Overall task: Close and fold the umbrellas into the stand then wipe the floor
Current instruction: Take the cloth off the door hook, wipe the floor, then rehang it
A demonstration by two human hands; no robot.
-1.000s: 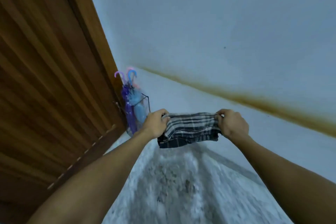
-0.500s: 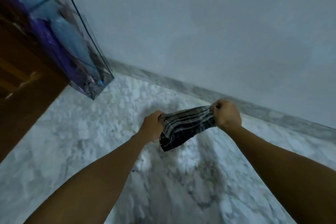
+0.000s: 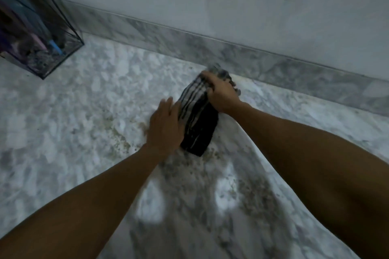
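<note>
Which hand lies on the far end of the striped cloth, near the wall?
The right hand: it presses the far end of the striped cloth by the skirting. The left hand rests flat at the cloth's near side edge, fingers straight.

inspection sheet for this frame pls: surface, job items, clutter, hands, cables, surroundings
Surface: marble floor, brownish grit scattered near the cloth.
Job's things: striped cloth folded, lying on the floor; umbrella stand upper left, clear-walled with a dark frame, umbrella tips inside.
Clutter: nothing seen beyond the grit.
Hands: left hand flat, fingers straight, on the cloth's left edge; right hand presses the cloth's far end, its finger pose blurred.
Cables: nothing seen.
Surroundings: pale wall with a marble skirting along its foot; the stand sits near the corner.
</note>
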